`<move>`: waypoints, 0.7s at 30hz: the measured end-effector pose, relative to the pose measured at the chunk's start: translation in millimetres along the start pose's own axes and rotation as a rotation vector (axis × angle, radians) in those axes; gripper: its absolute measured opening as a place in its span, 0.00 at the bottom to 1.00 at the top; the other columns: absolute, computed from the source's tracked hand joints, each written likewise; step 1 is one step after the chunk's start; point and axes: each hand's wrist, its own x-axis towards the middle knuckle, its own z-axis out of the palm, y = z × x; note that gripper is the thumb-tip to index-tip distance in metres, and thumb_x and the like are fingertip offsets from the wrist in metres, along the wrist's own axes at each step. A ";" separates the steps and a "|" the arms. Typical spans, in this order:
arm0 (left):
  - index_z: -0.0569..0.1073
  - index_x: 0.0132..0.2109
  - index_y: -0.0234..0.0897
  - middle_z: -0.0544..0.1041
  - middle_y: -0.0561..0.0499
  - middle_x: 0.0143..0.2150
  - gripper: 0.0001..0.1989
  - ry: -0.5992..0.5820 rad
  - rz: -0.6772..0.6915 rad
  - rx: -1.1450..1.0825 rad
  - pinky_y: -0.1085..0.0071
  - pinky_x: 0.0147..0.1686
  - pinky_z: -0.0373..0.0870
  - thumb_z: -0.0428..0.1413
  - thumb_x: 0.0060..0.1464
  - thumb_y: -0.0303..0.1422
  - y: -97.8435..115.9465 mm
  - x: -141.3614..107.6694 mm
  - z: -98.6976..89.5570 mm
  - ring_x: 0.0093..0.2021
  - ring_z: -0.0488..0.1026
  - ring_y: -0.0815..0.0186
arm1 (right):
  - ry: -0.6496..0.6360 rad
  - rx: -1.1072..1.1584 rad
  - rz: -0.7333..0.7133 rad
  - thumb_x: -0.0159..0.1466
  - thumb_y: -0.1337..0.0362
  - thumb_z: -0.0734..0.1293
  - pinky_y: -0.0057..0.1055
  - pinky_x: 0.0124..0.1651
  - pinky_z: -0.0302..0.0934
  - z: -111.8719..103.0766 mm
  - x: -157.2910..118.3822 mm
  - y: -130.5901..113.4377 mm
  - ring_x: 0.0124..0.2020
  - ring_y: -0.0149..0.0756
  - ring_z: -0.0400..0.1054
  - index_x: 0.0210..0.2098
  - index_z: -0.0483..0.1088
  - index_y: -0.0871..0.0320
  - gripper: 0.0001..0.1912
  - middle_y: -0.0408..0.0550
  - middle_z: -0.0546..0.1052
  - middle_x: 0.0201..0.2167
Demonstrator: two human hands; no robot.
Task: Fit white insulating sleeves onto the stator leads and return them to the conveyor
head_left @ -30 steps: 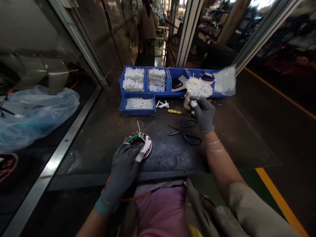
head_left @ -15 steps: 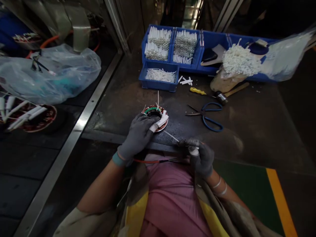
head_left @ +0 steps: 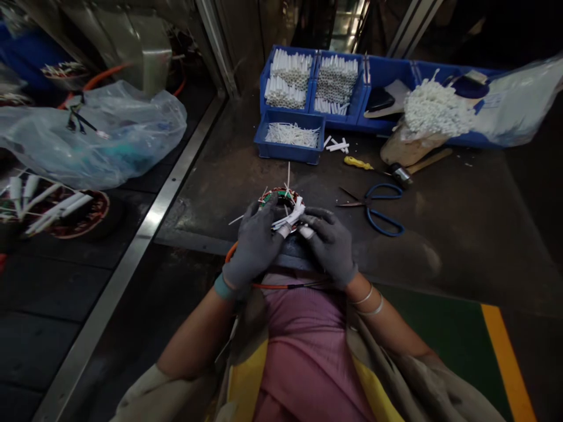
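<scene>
While the gloved left hand (head_left: 254,246) clenches the near rim of a wound stator ring (head_left: 285,196), the gloved right hand (head_left: 329,249) curls in from 4 o'clock, its fingertips (head_left: 307,232) at a bundle of white insulating sleeves (head_left: 288,220) whose long axis points toward 2 o'clock. Whether those fingertips are gripping, I cannot tell. The ring lies at 1 o'clock from the left hand, which is nearer to it than the right.

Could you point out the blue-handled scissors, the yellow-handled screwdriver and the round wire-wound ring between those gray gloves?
Blue-handled steel scissors (head_left: 382,225), head view, on the lower blue finger loop.
Yellow-handled screwdriver (head_left: 358,163), head view, on the yellow handle.
Round wire-wound ring (head_left: 281,194), head view, on its green-banded top rim.
</scene>
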 end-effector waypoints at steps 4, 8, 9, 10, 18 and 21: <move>0.76 0.63 0.41 0.82 0.48 0.59 0.18 0.003 0.111 -0.023 0.48 0.74 0.54 0.51 0.71 0.33 3.5 -2.3 1.8 0.61 0.78 0.58 | 0.083 -0.080 -0.024 0.73 0.61 0.69 0.38 0.51 0.75 -7.6 1.3 -4.5 0.49 0.41 0.78 0.48 0.80 0.52 0.08 0.50 0.83 0.48; 0.78 0.60 0.41 0.83 0.47 0.58 0.18 -0.014 0.174 0.000 0.45 0.74 0.54 0.50 0.70 0.30 5.9 -2.7 -1.5 0.61 0.78 0.58 | 0.040 -0.212 -0.107 0.74 0.63 0.67 0.37 0.52 0.75 -9.8 -5.5 -9.9 0.50 0.41 0.79 0.51 0.79 0.53 0.10 0.52 0.83 0.50; 0.78 0.60 0.41 0.83 0.47 0.58 0.18 -0.013 0.172 -0.002 0.45 0.74 0.55 0.50 0.70 0.30 6.0 -2.8 -1.6 0.61 0.78 0.57 | 0.027 -0.231 -0.115 0.75 0.63 0.66 0.36 0.52 0.75 -9.1 -6.9 -10.7 0.50 0.41 0.79 0.51 0.79 0.54 0.10 0.52 0.83 0.50; 0.78 0.60 0.41 0.83 0.47 0.58 0.18 -0.012 0.167 -0.004 0.45 0.74 0.55 0.50 0.70 0.30 5.9 -2.9 -1.3 0.61 0.78 0.57 | 0.017 -0.244 -0.119 0.75 0.63 0.66 0.36 0.53 0.75 -8.1 -7.8 -11.2 0.51 0.41 0.79 0.52 0.78 0.55 0.11 0.53 0.83 0.51; 0.78 0.61 0.42 0.82 0.47 0.60 0.19 -0.043 0.138 -0.038 0.43 0.74 0.55 0.50 0.70 0.30 5.6 -1.1 1.0 0.61 0.78 0.56 | -0.071 -0.311 -0.061 0.73 0.62 0.66 0.37 0.47 0.74 4.2 10.9 -9.6 0.46 0.44 0.78 0.46 0.78 0.55 0.08 0.54 0.83 0.48; 0.78 0.61 0.43 0.81 0.47 0.60 0.19 -0.055 0.132 -0.072 0.43 0.74 0.55 0.50 0.70 0.31 4.8 0.4 -1.0 0.62 0.77 0.57 | -0.140 -0.344 -0.035 0.71 0.63 0.67 0.37 0.45 0.72 3.1 18.4 -9.7 0.44 0.45 0.77 0.44 0.78 0.56 0.07 0.55 0.82 0.46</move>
